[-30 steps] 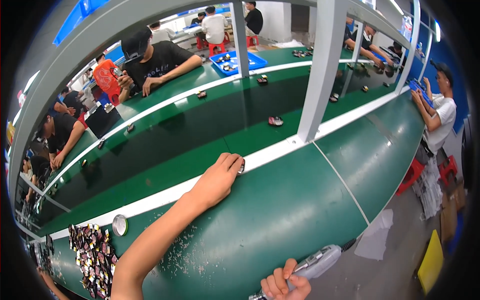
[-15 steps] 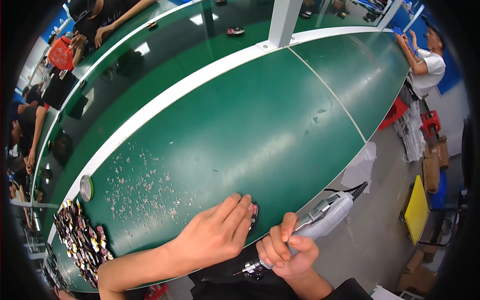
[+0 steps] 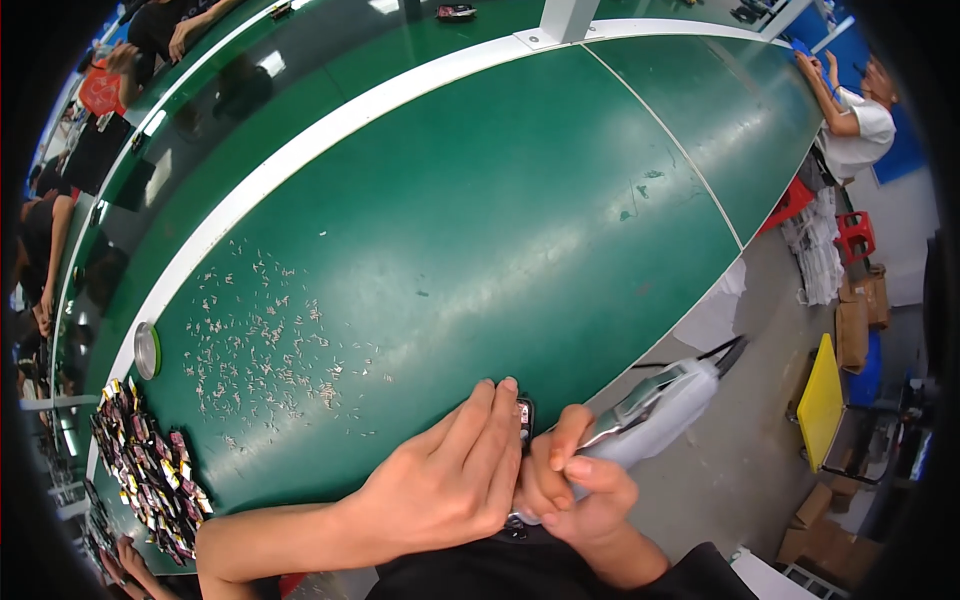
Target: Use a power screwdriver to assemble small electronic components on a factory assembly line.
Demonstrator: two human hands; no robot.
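Observation:
My left hand (image 3: 440,475) reaches across the table's near edge, its fingers long and pressed together over a small black-cased electronic module (image 3: 525,415). Only the module's end shows past the fingers, and my left thumb is hidden. Just to the right, my right hand (image 3: 580,485) is wrapped round a grey-white electric screwdriver (image 3: 655,410), low on its body. The driver slants down to the left. Its tip is out of sight behind my left hand. Many tiny pale screw-like bits (image 3: 270,340) lie scattered on the green table (image 3: 480,270).
A heap of similar modules (image 3: 150,470) sits at the left, beside a round shallow tin (image 3: 147,350). A white rail (image 3: 330,130) with a post (image 3: 567,20) runs along the far side. Co-workers are at left and at far right (image 3: 860,125). A yellow board (image 3: 818,405) stands right.
My two hands have drawn closer, and the driver's tip has gone behind my left hand. The module has shifted slightly right with my left hand. The view has also shifted a little.

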